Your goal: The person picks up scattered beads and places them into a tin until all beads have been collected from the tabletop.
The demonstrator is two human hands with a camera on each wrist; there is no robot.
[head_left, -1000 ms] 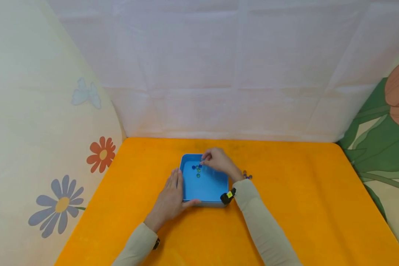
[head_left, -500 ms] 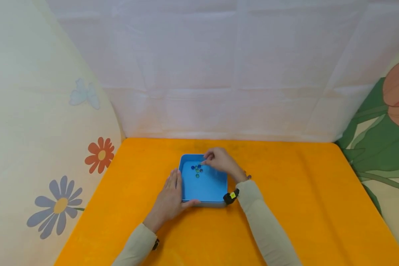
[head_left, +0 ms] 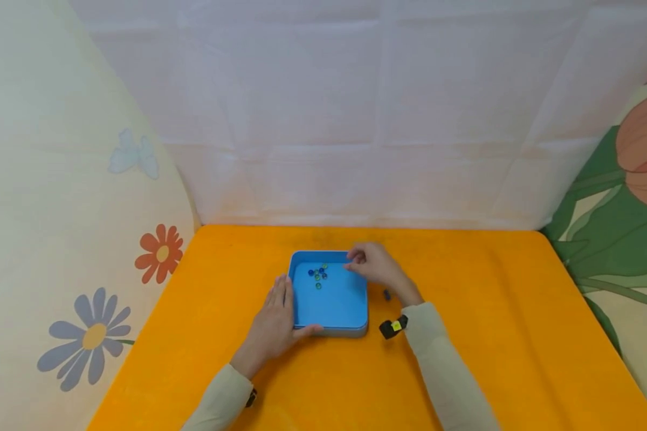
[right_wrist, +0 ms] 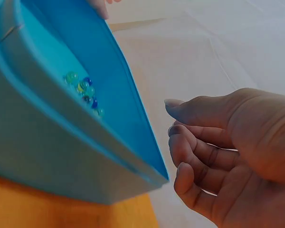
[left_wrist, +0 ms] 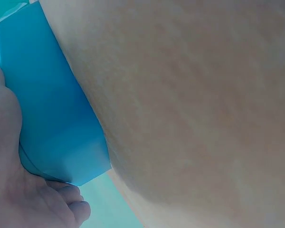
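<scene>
A shallow blue tray (head_left: 331,305) lies on the orange table, with several glass marbles (head_left: 318,275) clustered toward its far left. My left hand (head_left: 272,329) rests against the tray's left wall, fingers straight, thumb along the near edge. In the left wrist view, a blue wall (left_wrist: 57,104) of the tray shows close to that hand. Over the tray's far right corner is my right hand (head_left: 377,263). The right wrist view shows my right hand's fingers (right_wrist: 183,147) loosely bent and apart from the thumb, holding nothing. A small dark marble (head_left: 386,294) lies right of the tray, near my right wrist.
The orange table (head_left: 463,335) stretches out on both sides of the tray. A white cloth backdrop (head_left: 377,120) hangs behind it. Patterned cloth with printed flowers (head_left: 94,336) hangs at the left, and more at the right.
My right hand has moved right, from above the marbles to the tray's right wall. Two more marbles show in the cluster, one of them yellow-green. My left hand stays in place.
</scene>
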